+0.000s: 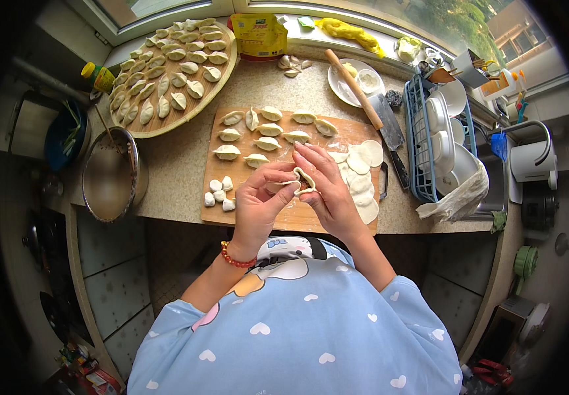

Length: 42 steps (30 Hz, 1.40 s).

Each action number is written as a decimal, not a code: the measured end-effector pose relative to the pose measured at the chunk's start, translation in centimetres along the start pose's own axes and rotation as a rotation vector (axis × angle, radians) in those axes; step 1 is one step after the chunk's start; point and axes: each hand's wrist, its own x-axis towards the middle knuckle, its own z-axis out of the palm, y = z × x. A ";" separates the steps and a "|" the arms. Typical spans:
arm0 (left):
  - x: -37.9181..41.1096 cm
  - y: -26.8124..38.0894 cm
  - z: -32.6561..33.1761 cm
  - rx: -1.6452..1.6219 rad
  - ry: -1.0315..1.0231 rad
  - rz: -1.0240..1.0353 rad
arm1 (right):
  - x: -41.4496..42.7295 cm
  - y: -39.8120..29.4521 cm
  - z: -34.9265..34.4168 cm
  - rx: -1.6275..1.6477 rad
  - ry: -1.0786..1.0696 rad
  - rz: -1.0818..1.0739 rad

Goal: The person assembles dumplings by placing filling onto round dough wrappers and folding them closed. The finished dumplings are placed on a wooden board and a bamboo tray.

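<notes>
Between my two hands, above the front of a wooden cutting board (pixel 284 217), is a partly folded dumpling (pixel 304 181) with brown filling showing in its opening. My left hand (pixel 267 192) pinches one side of the wrapper between thumb and fingers. On the other side, the fingers and thumb of my right hand (pixel 328 190) hold its edge. Several folded dumplings (pixel 269 129) lie on the board beyond my hands. Flat round dough wrappers (pixel 362 182) overlap at the right, and small dough pieces (pixel 220 192) sit at the left.
A round tray (pixel 185 116) of dumplings stands back left, above a metal bowl (pixel 111 173) with chopsticks. Back right, a rolling pin (pixel 353 89) crosses a white plate (pixel 336 84) beside a cleaver (pixel 387 123). A blue dish rack (pixel 420 182) stands by the sink (pixel 497 177). Garlic cloves (pixel 292 65) lie near the window.
</notes>
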 end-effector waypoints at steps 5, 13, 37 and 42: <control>0.3 1.3 0.9 0.041 0.002 0.025 | -0.4 -0.5 0.0 0.041 0.076 0.085; 0.1 1.8 0.8 0.077 -0.099 -0.025 | 0.0 -1.9 -0.3 -0.051 0.087 0.002; 0.8 0.8 0.1 -0.644 -0.111 -0.618 | -0.7 0.1 -0.4 0.244 0.109 0.180; 0.7 0.6 0.0 -0.627 -0.165 -0.575 | -0.2 -0.6 -0.9 0.286 0.004 0.216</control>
